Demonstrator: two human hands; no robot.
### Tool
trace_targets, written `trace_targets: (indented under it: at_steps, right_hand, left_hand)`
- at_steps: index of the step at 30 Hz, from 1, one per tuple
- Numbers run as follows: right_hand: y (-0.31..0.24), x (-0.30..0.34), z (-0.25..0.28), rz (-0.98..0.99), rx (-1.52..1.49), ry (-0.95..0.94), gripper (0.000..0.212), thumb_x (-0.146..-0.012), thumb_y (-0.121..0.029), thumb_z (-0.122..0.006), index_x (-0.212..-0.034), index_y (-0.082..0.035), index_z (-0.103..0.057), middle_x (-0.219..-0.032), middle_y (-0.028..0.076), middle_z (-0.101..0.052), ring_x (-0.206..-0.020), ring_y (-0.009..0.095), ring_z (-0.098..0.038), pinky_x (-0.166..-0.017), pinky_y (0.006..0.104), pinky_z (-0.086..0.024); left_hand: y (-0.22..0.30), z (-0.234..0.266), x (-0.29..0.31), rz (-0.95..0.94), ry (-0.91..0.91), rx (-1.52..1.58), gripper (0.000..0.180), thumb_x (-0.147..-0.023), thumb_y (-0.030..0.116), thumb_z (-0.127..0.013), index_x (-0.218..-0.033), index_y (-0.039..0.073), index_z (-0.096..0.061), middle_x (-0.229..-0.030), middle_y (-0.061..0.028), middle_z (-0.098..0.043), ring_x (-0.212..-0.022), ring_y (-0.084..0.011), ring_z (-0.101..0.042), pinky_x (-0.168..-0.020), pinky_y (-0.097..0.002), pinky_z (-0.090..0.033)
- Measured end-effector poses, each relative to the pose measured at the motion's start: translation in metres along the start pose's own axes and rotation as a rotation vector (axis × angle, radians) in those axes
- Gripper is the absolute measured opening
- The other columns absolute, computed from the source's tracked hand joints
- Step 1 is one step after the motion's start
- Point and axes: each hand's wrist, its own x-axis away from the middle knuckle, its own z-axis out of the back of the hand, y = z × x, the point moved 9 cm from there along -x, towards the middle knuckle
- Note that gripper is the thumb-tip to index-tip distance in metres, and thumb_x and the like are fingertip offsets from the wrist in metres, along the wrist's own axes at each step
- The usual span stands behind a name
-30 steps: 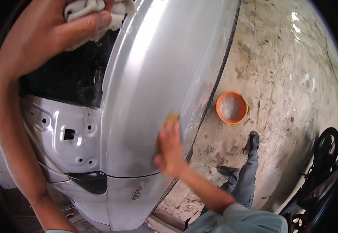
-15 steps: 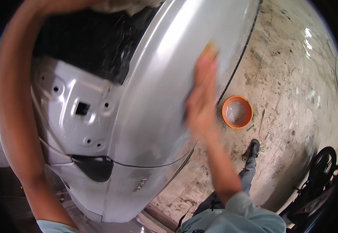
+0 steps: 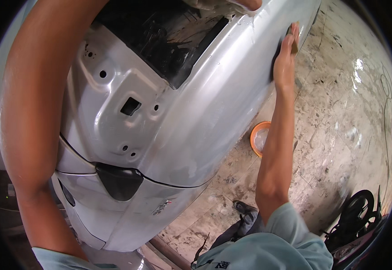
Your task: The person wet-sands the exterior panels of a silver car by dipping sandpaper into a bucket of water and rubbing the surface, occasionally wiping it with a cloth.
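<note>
A silver car body panel (image 3: 205, 121) with water drops on it fills the middle. My right hand (image 3: 286, 67) lies along its right side, fingers pointing away, with a dark flat pad (image 3: 275, 56) between palm and metal. A yellowish piece (image 3: 296, 44) shows at the fingers; its kind cannot be made out. My left arm curves up the left side and leaves the view at the top. Part of my left hand (image 3: 251, 4) reappears at the top edge, closed beside a pale crumpled cloth (image 3: 214, 4) over the panel; most of its fingers are cut off.
An orange bucket (image 3: 253, 139) holding cloudy liquid stands on the stained, wet floor (image 3: 326, 112), partly behind my right forearm. A dark window (image 3: 160, 40) lies left of the panel, above a pressed metal section with holes. A motorcycle wheel (image 3: 358, 209) is at lower right.
My right hand has slid up and right along the panel with the pad. The view has shifted, and the cloth and part of my left hand now show farther right at the top.
</note>
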Motion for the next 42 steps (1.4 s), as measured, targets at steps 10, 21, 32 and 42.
trace_targets:
  at_steps: [10,21,32,42]
  right_hand:
    - [-0.076,0.146,-0.051,0.308,0.008,-0.303,0.062,-0.099,-0.033,-0.031,-0.147,0.004,-0.019,-0.154,0.024,-0.017,-0.143,0.044,-0.008,-0.116,0.0515,-0.005]
    - [-0.094,0.189,-0.057,0.184,-0.013,-0.450,0.068,-0.095,-0.038,-0.042,-0.149,-0.003,-0.020,-0.154,0.022,-0.018,-0.139,0.053,-0.014,-0.115,0.0515,-0.014]
    - [-0.107,0.199,-0.056,0.137,-0.046,-0.434,0.066,-0.096,-0.031,-0.044,-0.148,0.002,-0.021,-0.154,0.024,-0.017,-0.141,0.048,-0.012,-0.113,0.0487,-0.023]
    - [-0.102,0.183,-0.054,0.168,-0.053,-0.374,0.063,-0.094,-0.025,-0.045,-0.146,0.004,-0.025,-0.153,0.023,-0.022,-0.140,0.049,-0.013,-0.115,0.0496,-0.014]
  left_hand:
    - [-0.008,0.002,0.014,-0.044,0.003,-0.033,0.037,-0.077,0.023,-0.060,-0.099,-0.006,-0.067,-0.090,-0.0254,-0.067,-0.083,-0.0356,-0.067,-0.076,-0.0382,-0.053]
    - [0.004,-0.022,-0.002,0.015,-0.200,0.079,0.031,-0.079,0.023,-0.059,-0.086,-0.006,-0.067,-0.078,-0.0236,-0.067,-0.071,-0.0332,-0.066,-0.068,-0.0384,-0.052]
    - [0.016,-0.040,0.009,0.186,-0.573,0.092,0.034,-0.080,0.023,-0.058,-0.085,-0.009,-0.067,-0.082,-0.0272,-0.066,-0.077,-0.0357,-0.066,-0.069,-0.0411,-0.052]
    - [0.021,-0.048,0.021,0.213,-0.594,0.190,0.029,-0.081,0.017,-0.059,-0.089,-0.009,-0.068,-0.083,-0.0257,-0.067,-0.076,-0.0354,-0.067,-0.065,-0.0417,-0.053]
